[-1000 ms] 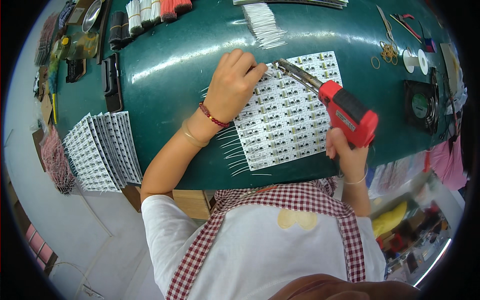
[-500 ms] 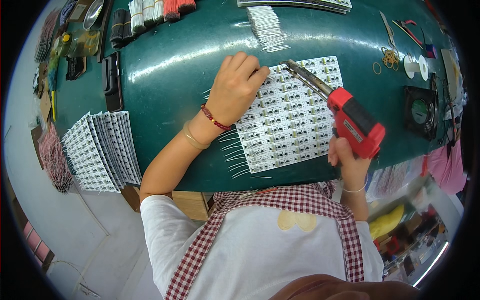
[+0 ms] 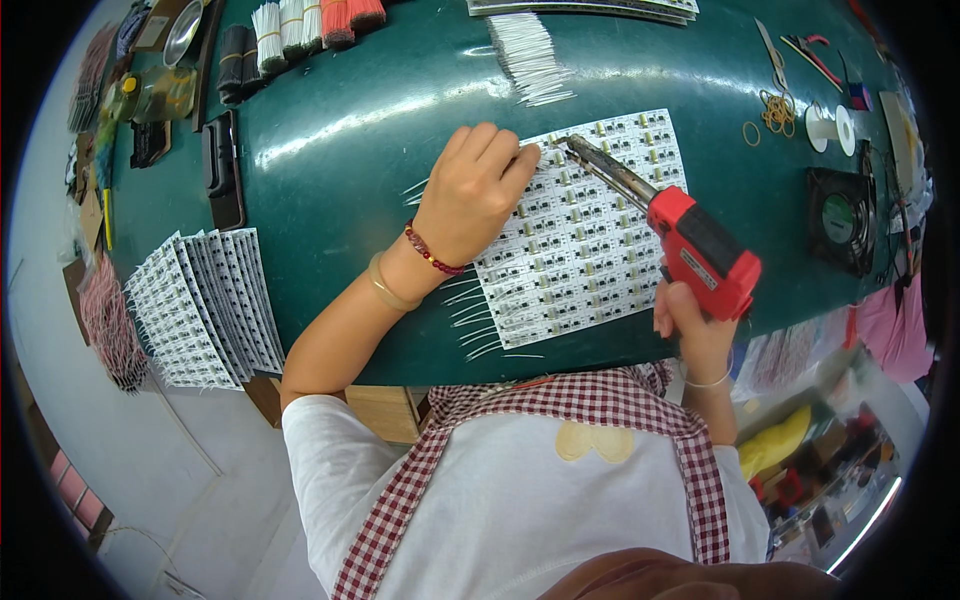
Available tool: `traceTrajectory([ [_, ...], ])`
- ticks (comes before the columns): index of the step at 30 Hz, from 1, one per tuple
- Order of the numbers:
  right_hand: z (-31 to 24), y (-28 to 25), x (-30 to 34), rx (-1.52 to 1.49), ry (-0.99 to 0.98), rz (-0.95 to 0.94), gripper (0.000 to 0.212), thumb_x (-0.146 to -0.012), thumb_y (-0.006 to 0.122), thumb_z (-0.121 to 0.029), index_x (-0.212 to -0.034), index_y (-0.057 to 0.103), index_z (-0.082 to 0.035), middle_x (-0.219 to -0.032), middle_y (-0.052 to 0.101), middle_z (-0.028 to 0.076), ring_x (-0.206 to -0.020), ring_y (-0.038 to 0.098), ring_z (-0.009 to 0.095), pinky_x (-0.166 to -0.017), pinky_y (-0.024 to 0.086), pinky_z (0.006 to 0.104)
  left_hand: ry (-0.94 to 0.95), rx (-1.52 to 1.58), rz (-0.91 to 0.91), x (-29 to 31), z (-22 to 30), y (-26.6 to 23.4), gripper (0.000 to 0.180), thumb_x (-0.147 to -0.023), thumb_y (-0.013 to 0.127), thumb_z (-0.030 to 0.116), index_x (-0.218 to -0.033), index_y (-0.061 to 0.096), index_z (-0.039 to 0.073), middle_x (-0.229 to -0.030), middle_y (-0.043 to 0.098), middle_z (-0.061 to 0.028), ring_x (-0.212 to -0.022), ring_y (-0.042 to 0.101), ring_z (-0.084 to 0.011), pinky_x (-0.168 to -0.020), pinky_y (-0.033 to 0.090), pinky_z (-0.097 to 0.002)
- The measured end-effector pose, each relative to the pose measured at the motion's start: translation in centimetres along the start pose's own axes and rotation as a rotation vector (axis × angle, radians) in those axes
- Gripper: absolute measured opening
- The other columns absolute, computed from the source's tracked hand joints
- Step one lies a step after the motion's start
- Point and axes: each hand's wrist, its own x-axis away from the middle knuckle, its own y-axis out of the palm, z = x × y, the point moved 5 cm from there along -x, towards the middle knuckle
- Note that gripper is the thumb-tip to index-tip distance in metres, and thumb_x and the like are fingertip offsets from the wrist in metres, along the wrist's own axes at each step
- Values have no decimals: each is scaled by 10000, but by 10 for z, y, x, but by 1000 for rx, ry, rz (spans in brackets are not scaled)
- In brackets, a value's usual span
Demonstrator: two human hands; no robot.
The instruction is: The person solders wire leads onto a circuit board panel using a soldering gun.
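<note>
A white panel of small circuit boards [image 3: 600, 230] lies on the green table, its rows carrying tiny black and pale parts. Thin white wires [image 3: 478, 318] stick out past its left edge. My left hand [image 3: 480, 185] rests over the panel's upper left corner, thumb and forefinger pinched on a white wire that they mostly cover. Gripped in my right hand [image 3: 695, 325] is a red and black soldering gun [image 3: 705, 250]. Its dark tip points up and left, close to my left fingertips at the panel's top row.
Beyond the panel lies a row of loose white wires [image 3: 530, 60]. Bundled wires [image 3: 292, 28] are at the far left, above a stack of similar panels [image 3: 205, 310]. On the right are a small black fan [image 3: 840, 220], a white spool [image 3: 830, 128], rubber bands [image 3: 777, 112] and pliers [image 3: 815, 60].
The soldering gun has shifted slightly left and down, bringing its tip nearer my left fingers. My left hand has dropped a little toward me, still pinched.
</note>
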Motion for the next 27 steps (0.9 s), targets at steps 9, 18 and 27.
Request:
traceTrajectory([
  [9,6,-1,-1,102,24,-21,237,-809,722,-61,-996,588,-6,-668,592,11,-497,535,72,-445,433,215,-31,-2,-10,-1,1,-1,276,-641,620,-52,-906,671,6,-712,463,-63,-678,485,-215,-622,399,-325],
  [18,4,0,0,89,8,17,186,-823,704,-53,-967,597,-5,-676,591,20,-502,531,76,-444,424,220,-27,-11,-13,-2,2,-1,251,-650,610,-53,-889,663,4,-734,467,-68,-693,488,-221,-630,402,-330],
  [27,-7,3,2,129,-28,-4,381,-879,622,-154,-1157,518,85,-599,535,63,-461,465,99,-456,391,228,7,-40,-55,0,2,-1,161,-704,581,24,-857,610,-21,-776,485,-80,-734,488,-221,-664,409,-322],
])
